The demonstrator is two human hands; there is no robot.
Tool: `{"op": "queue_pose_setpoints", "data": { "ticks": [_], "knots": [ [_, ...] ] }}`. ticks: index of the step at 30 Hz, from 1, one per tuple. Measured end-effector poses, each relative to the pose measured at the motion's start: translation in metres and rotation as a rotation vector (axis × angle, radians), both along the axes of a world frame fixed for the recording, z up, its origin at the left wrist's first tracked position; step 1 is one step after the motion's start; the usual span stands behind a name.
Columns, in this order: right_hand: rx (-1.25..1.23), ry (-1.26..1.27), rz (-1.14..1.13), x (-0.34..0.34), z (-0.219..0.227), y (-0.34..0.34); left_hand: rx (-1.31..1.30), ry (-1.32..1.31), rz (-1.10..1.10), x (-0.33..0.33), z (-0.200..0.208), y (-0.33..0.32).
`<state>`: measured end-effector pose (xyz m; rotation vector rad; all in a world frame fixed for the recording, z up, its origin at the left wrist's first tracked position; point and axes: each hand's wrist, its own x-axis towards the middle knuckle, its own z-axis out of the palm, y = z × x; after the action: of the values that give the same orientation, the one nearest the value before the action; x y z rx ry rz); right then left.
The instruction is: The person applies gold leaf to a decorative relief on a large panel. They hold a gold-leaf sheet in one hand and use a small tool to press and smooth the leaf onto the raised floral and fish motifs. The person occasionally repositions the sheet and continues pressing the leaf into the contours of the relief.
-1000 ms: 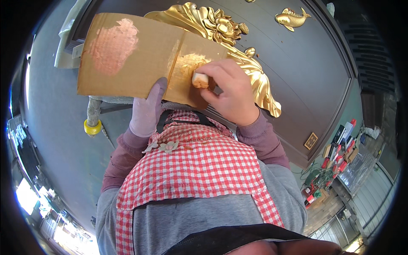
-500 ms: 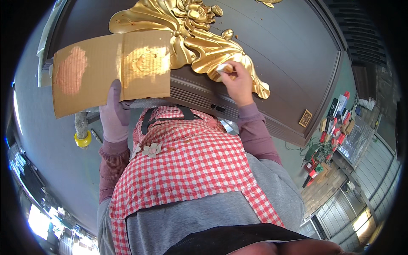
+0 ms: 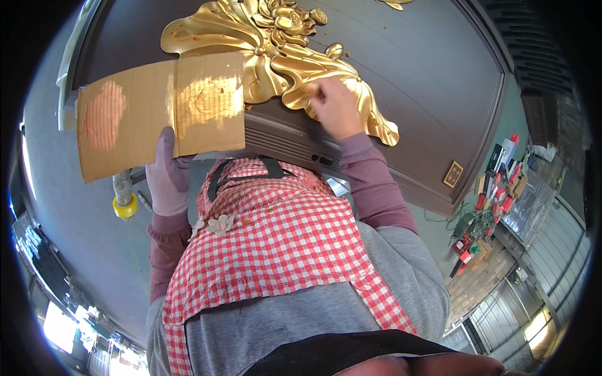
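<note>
In my gloved left hand (image 3: 168, 178) is a creased piece of cardboard (image 3: 145, 119), gripped at its near edge with the thumb on top. The cardboard carries a coppery smear (image 3: 104, 116) at its left and a wet gold smear (image 3: 209, 103) at its right. My bare right hand (image 3: 337, 108) is closed, its fingertips against the lower lobe of a gold lotus-leaf carving (image 3: 295, 69). Between those fingers sits a small white pad, now mostly hidden by the hand and slightly blurred. The carving lies on a dark brown panel (image 3: 426, 81).
Raised grooved trim (image 3: 282, 139) edges the panel nearest me. A small gold plaque (image 3: 453, 174) sits at its right corner. Tools and cords lie in a heap (image 3: 495, 188) on the floor to the right. A post with a yellow ring (image 3: 125, 205) stands below the cardboard.
My right hand has moved left and slightly up along the carving, turning so the white pad is covered. The cardboard has dropped a little toward me with my left hand.
</note>
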<state>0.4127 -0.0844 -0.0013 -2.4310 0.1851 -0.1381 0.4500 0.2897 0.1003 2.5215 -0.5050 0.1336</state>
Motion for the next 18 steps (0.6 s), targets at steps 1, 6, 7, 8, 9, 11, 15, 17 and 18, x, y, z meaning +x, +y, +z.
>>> {"op": "queue_pose_setpoints", "data": {
  "ticks": [1,6,7,8,9,11,15,17,18],
  "knots": [
    [0.009,-0.100,0.106,0.001,0.001,0.013,0.013,-0.010,-0.004,0.001,0.000,-0.002],
    [-0.009,0.005,0.107,0.004,0.006,0.010,-0.014,0.061,0.047,-0.004,-0.007,0.011],
    [-0.053,0.021,0.080,0.005,0.005,0.000,-0.019,0.082,0.060,-0.004,-0.008,0.014],
    [-0.067,0.025,-0.001,0.005,0.007,-0.009,-0.027,0.078,0.068,-0.004,-0.010,0.015],
    [-0.076,0.012,0.004,0.005,0.006,-0.009,-0.036,0.075,0.076,-0.004,-0.012,0.015],
    [-0.099,-0.011,0.001,0.004,0.006,-0.009,-0.006,0.052,0.057,-0.001,-0.009,0.012],
    [0.080,-0.082,0.222,0.002,-0.001,0.023,0.016,0.043,0.038,0.002,-0.004,0.006],
    [-0.043,-0.032,0.046,0.006,-0.001,0.000,-0.030,0.083,0.063,0.000,-0.005,0.009],
    [0.026,0.001,-0.058,0.008,0.000,-0.014,-0.050,0.104,0.072,0.000,-0.005,0.013]
  ]
}}
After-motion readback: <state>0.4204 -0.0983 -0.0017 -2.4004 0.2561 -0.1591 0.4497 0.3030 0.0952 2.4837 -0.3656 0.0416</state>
